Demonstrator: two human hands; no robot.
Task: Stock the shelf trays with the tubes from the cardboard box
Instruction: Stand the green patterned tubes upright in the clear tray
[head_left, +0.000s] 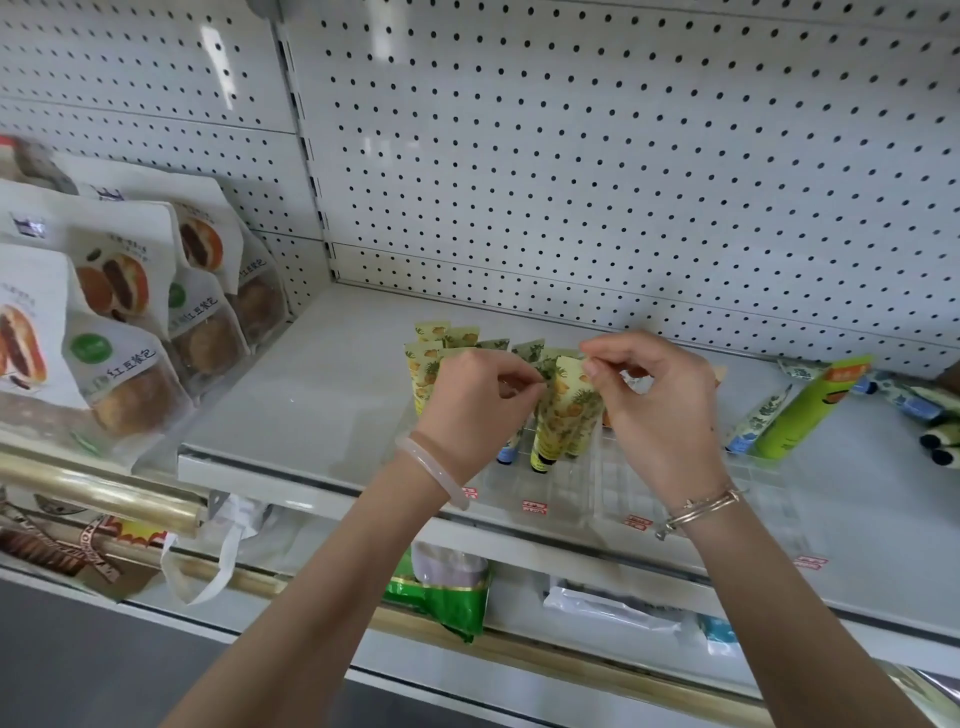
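Seating step: left hand (478, 397) and right hand (657, 410) each pinch the top of a yellow tube (563, 410) standing cap-down in the clear tray (571, 486); the next move probably calls for straightening, then release.

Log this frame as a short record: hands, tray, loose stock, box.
left hand: pinches top of leaf-print tube
right hand: pinches top of yellow pineapple tube
clear tray: tubes standing cap down at back, front slots empty
loose tubes: lying on shelf, right side
cardboard box: not in view
pastry bags: left bay
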